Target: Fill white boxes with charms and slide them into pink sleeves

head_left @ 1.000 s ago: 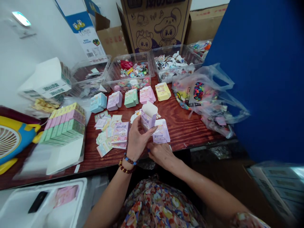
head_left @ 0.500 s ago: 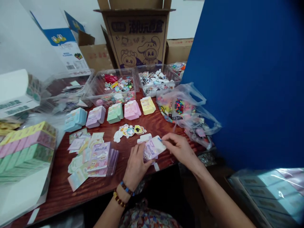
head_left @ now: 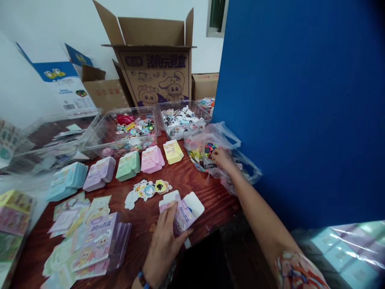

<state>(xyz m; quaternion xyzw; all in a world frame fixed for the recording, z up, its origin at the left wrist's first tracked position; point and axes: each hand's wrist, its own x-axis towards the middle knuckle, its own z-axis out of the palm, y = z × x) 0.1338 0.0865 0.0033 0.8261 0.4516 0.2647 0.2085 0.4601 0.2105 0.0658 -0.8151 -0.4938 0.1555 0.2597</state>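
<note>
My left hand [head_left: 164, 249] grips a small lilac paper box [head_left: 182, 212] on the red-brown wooden table [head_left: 207, 204], and the box's white top flap stands open. My right hand [head_left: 222, 158] is stretched out to a clear plastic bag [head_left: 207, 150] of colourful items, with its fingers on the bag near a multicoloured bundle. Its fingertips are partly hidden. A die-cut cartoon sticker piece [head_left: 147, 190] lies just beyond the box. Left of my left hand lie a stack of printed lilac box blanks [head_left: 96, 245] and scattered pastel cards [head_left: 70, 220].
Several stacks of folded pastel boxes [head_left: 128, 165] stand in a row at the back of the table. Behind them are clear plastic tubs of small printed pieces [head_left: 129, 130] and a printed cardboard carton [head_left: 153, 76]. A blue partition [head_left: 288, 108] rises along the right.
My right hand has left the lilac box and moved to the plastic bag at the right. My left hand keeps the box. The view has swung, moving the table contents lower and left.
</note>
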